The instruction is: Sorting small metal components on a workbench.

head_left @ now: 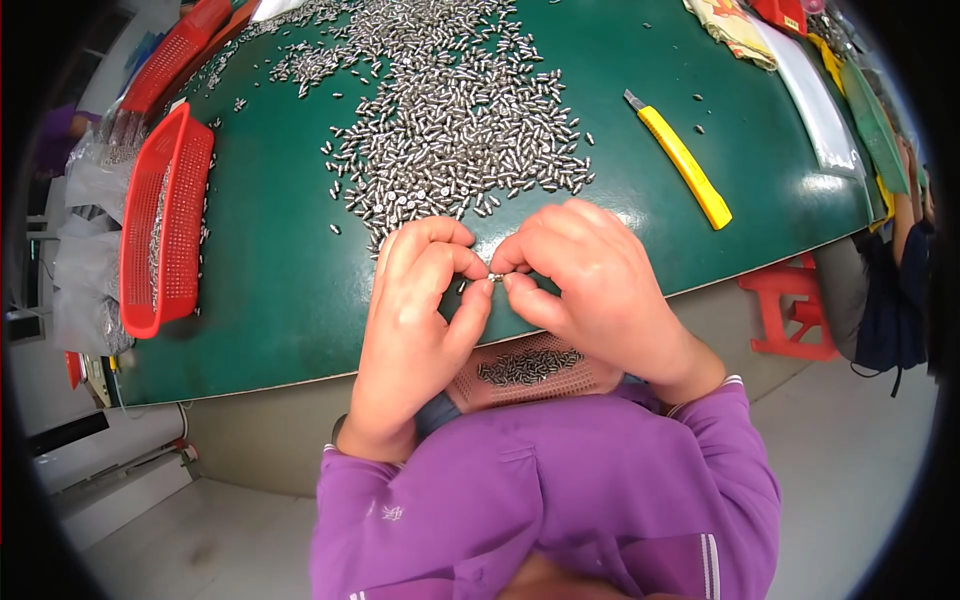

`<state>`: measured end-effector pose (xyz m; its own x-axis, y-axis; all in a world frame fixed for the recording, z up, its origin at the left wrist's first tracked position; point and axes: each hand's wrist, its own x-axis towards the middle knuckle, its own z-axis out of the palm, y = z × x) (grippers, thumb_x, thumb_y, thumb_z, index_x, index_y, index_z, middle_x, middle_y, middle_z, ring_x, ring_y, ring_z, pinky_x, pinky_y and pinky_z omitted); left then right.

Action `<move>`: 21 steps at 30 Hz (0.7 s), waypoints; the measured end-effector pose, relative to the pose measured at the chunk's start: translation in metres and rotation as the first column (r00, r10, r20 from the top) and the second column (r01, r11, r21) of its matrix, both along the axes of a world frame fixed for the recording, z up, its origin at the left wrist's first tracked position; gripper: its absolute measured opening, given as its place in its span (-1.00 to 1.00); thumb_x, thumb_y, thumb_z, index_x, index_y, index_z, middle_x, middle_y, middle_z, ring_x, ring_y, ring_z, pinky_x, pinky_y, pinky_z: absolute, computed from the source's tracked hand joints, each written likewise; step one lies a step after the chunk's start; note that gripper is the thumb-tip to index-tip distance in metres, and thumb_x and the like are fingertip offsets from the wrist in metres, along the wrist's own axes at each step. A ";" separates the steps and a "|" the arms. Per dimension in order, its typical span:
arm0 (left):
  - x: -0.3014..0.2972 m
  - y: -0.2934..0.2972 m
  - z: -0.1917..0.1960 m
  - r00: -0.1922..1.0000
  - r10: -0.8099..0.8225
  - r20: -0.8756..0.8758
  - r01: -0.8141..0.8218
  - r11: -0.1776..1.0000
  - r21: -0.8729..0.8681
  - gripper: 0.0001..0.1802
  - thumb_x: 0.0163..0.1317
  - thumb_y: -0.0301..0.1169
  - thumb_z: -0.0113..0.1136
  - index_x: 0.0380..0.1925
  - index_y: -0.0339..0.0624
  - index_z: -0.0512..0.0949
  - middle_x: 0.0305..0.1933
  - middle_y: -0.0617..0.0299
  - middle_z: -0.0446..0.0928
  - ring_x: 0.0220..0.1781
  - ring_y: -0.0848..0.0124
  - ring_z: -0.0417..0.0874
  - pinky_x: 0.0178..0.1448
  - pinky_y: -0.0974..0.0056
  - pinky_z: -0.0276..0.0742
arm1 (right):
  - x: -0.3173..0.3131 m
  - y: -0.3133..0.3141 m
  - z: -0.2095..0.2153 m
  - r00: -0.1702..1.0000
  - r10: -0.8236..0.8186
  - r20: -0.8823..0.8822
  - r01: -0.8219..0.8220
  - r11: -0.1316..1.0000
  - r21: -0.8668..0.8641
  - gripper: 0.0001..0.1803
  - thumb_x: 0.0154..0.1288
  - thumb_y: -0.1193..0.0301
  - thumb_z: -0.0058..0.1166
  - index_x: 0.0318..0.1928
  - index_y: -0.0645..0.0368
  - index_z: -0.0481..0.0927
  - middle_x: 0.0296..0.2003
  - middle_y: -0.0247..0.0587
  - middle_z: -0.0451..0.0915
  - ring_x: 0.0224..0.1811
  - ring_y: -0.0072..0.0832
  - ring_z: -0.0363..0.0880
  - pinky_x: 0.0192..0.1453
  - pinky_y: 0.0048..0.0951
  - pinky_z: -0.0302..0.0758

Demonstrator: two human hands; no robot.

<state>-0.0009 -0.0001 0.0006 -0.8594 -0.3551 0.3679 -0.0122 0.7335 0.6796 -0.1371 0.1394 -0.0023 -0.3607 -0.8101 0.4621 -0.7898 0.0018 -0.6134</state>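
Your hands meet at the table's [270, 300] near edge, left hand [415, 300] beside right hand [590, 275], a small pin [494, 277] pinched between them. The pile of pins [450, 110] lies just beyond them. A tray [530, 368] of pins sits on your lap, under your hands. A basket [165, 220] lies far left, a knife [680, 160] to the right.

small silver metal piece [494, 277] | pinched between fingertips | above table edge
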 end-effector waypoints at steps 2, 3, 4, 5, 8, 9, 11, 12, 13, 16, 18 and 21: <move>0.000 0.000 0.000 1.000 0.000 0.003 0.000 1.000 0.004 -0.79 0.05 -0.62 0.37 -0.32 -0.22 0.55 -0.02 0.08 0.54 0.02 0.10 0.56 0.12 0.10 0.47 | 0.001 0.001 0.000 1.000 0.005 -0.016 -0.005 1.000 -0.015 -0.85 0.09 0.49 0.31 -0.30 0.10 0.63 -0.34 -0.27 0.55 -0.28 -0.22 0.53 -0.15 -0.19 0.49; 0.001 -0.001 0.000 1.000 -0.001 0.006 0.001 1.000 0.008 -0.79 0.06 -0.62 0.37 -0.32 -0.22 0.55 -0.02 0.08 0.54 0.02 0.10 0.56 0.12 0.10 0.48 | 0.001 0.001 0.000 0.999 0.009 -0.032 -0.010 1.000 -0.029 -0.85 0.10 0.49 0.31 -0.29 0.10 0.63 -0.33 -0.27 0.55 -0.28 -0.23 0.53 -0.15 -0.19 0.49; 0.001 -0.001 0.000 1.000 0.000 0.006 0.000 1.000 0.008 -0.79 0.06 -0.62 0.37 -0.32 -0.22 0.55 -0.02 0.08 0.54 0.02 0.10 0.56 0.12 0.10 0.48 | 0.001 0.001 0.001 0.999 0.011 -0.032 -0.012 1.000 -0.029 -0.85 0.10 0.49 0.31 -0.29 0.10 0.63 -0.33 -0.27 0.55 -0.28 -0.23 0.53 -0.15 -0.19 0.49; 0.001 -0.001 0.000 1.000 0.001 0.005 -0.001 1.000 0.013 -0.80 0.06 -0.61 0.37 -0.33 -0.23 0.56 -0.02 0.07 0.55 0.02 0.10 0.56 0.12 0.10 0.48 | 0.000 0.002 0.003 0.999 0.037 -0.027 -0.038 0.999 -0.024 -0.84 0.11 0.49 0.30 -0.27 0.11 0.63 -0.33 -0.27 0.55 -0.27 -0.23 0.53 -0.15 -0.20 0.49; 0.002 -0.002 -0.001 1.000 -0.002 0.002 0.002 1.000 0.021 -0.82 0.07 -0.61 0.37 -0.34 -0.24 0.56 -0.02 0.06 0.56 0.01 0.10 0.57 0.12 0.10 0.48 | 0.001 0.000 0.002 0.997 0.066 -0.042 -0.067 0.997 -0.024 -0.82 0.11 0.49 0.30 -0.25 0.12 0.61 -0.33 -0.26 0.54 -0.27 -0.23 0.52 -0.16 -0.20 0.49; 0.002 -0.003 -0.001 1.000 -0.005 0.002 0.005 1.000 0.022 -0.82 0.08 -0.62 0.37 -0.34 -0.24 0.56 -0.02 0.06 0.56 0.01 0.09 0.58 0.12 0.10 0.48 | 0.001 0.000 0.001 0.996 0.071 -0.061 -0.073 0.997 -0.028 -0.81 0.12 0.49 0.31 -0.24 0.13 0.60 -0.34 -0.25 0.52 -0.27 -0.22 0.52 -0.17 -0.20 0.49; 0.003 -0.003 -0.001 1.000 -0.013 -0.004 0.013 1.000 0.024 -0.83 0.09 -0.63 0.36 -0.32 -0.25 0.57 -0.01 0.05 0.57 0.02 0.08 0.58 0.11 0.09 0.49 | 0.002 -0.001 0.002 0.996 0.063 -0.063 -0.064 0.998 -0.014 -0.82 0.12 0.49 0.30 -0.25 0.13 0.59 -0.34 -0.24 0.51 -0.28 -0.21 0.51 -0.17 -0.20 0.49; 0.004 -0.003 -0.001 1.000 -0.021 -0.008 0.021 0.999 0.026 -0.83 0.10 -0.63 0.35 -0.31 -0.26 0.58 -0.01 0.05 0.57 0.02 0.08 0.59 0.11 0.09 0.50 | 0.003 -0.002 0.002 0.996 0.054 -0.065 -0.055 0.999 -0.001 -0.82 0.12 0.49 0.30 -0.27 0.13 0.57 -0.35 -0.23 0.49 -0.28 -0.20 0.50 -0.17 -0.20 0.49; 0.005 -0.004 0.000 1.000 -0.021 -0.009 0.021 0.999 0.026 -0.83 0.10 -0.63 0.35 -0.31 -0.26 0.58 -0.01 0.05 0.57 0.02 0.08 0.59 0.11 0.09 0.50 | 0.004 -0.003 0.002 0.996 0.054 -0.065 -0.054 0.999 -0.001 -0.82 0.12 0.49 0.30 -0.27 0.13 0.57 -0.35 -0.23 0.49 -0.28 -0.20 0.50 -0.17 -0.20 0.49; 0.008 -0.004 0.001 0.999 -0.041 -0.022 0.040 0.999 -0.014 -0.82 0.11 -0.65 0.33 -0.27 -0.28 0.59 0.02 0.04 0.58 0.04 0.06 0.60 0.10 0.09 0.52 | 0.009 -0.007 0.001 0.996 0.008 -0.084 -0.008 1.000 0.007 -0.82 0.11 0.47 0.29 -0.30 0.14 0.54 -0.36 -0.20 0.47 -0.29 -0.19 0.49 -0.18 -0.20 0.49; 0.009 -0.004 0.001 0.999 -0.041 -0.031 0.041 0.999 0.002 -0.81 0.10 -0.67 0.31 -0.25 -0.30 0.60 0.03 0.03 0.59 0.04 0.06 0.60 0.11 0.08 0.54 | 0.014 -0.009 0.000 0.989 -0.058 -0.136 0.061 0.998 0.011 -0.81 0.09 0.45 0.28 -0.32 0.15 0.52 -0.36 -0.17 0.46 -0.29 -0.18 0.48 -0.19 -0.20 0.49; 0.011 -0.006 -0.001 0.998 -0.052 -0.045 0.051 0.998 -0.020 -0.76 0.09 -0.68 0.30 -0.21 -0.31 0.60 0.04 0.02 0.59 0.04 0.06 0.61 0.13 0.08 0.54 | 0.016 -0.012 0.002 0.988 -0.044 -0.145 0.048 0.999 0.021 -0.80 0.07 0.46 0.27 -0.32 0.15 0.51 -0.37 -0.16 0.45 -0.28 -0.18 0.48 -0.19 -0.19 0.48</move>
